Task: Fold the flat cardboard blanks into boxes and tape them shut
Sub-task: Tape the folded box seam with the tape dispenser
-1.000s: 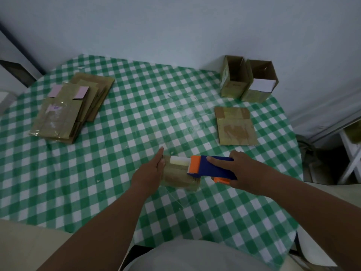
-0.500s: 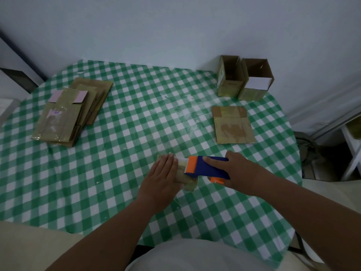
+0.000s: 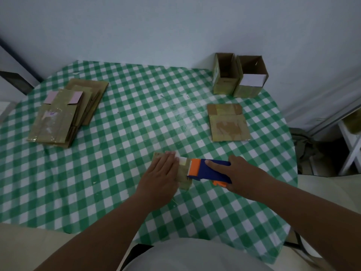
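A small folded cardboard box [image 3: 184,178] lies on the green checked table [image 3: 117,173] near its front middle. My left hand [image 3: 161,174] presses flat on top of the box, fingers straight, and covers most of it. My right hand [image 3: 241,177] grips a blue and orange tape dispenser [image 3: 210,171], whose orange front end touches the box's right side. A flat blank [image 3: 228,122] lies behind the dispenser. A stack of flat blanks [image 3: 66,112] lies at the far left.
Two upright open boxes [image 3: 239,76] stand at the table's far right, by the wall. A white stool [image 3: 351,145] stands on the floor to the right of the table. The round table edge curves close to my body.
My left hand has moved from the box's left side onto its top and now lies flat there. The dispenser has stayed at the box's right side.
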